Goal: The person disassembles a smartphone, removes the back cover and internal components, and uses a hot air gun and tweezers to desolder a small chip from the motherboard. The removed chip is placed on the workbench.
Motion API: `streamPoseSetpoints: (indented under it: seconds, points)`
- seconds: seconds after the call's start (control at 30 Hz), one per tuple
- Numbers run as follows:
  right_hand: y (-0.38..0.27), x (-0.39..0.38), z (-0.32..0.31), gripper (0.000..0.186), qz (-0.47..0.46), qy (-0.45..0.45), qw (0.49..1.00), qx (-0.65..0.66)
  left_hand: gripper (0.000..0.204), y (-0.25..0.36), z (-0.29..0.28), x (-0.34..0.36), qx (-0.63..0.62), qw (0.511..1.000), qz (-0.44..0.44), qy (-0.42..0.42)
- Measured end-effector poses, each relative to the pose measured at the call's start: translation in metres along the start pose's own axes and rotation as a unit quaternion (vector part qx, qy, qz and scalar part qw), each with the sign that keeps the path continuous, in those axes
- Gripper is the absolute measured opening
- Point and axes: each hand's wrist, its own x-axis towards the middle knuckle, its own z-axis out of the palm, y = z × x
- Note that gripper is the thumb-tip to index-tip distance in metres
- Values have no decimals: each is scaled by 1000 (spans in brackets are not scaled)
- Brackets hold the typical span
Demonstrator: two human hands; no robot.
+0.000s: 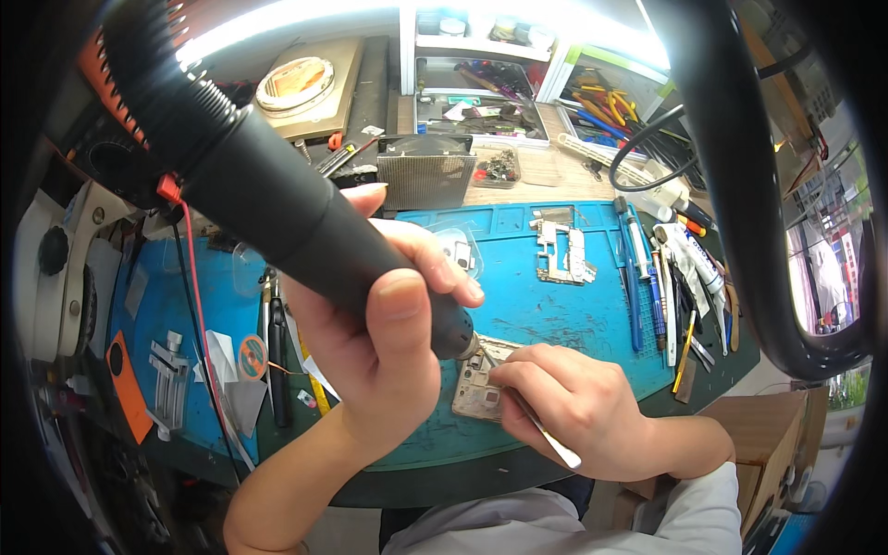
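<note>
- Lighting: bright, from an overexposed light strip (370, 11) along the top edge.
- Distortion: strong fisheye bending; dark vignette at the rim.
- Focus: nearest black tool handle (250, 176) slightly soft.

A blue work mat (555, 314) covers most of the counter (546, 180), and on it, toward the far side, lies a dismantled metal frame with small loose parts (562, 252). Along the mat's right edge a row of pens, blue-handled tools and tweezers (671, 277) lies side by side. Behind the mat stands a small ribbed grey box (424, 176), with a clear tray of tiny dark parts (499, 166) just beside it. Further back, white shelves (481, 83) hold more tools (too cluttered to tell apart). At the left lie an orange card (128, 384), a round tape roll (252, 356) and a red wire (196, 296)
</note>
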Motion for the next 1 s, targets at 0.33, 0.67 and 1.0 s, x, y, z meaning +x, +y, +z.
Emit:
streamPoseSetpoints:
  seconds: [0.33, 0.67, 1.0]
  points:
    - [8, -11, 13, 30, -51, 47, 997, -31, 61, 1, 0, 0, -10, 1000, 2, -17]
    - [13, -14, 19, 31, -69, 71, 994, -37, 61, 1, 3, 0, -6, 1000, -2, -15]
    - [21, -19, 27, 32, -95, 103, 989, -42, 59, 0, 4, 1, -8, 1000, -6, -16]
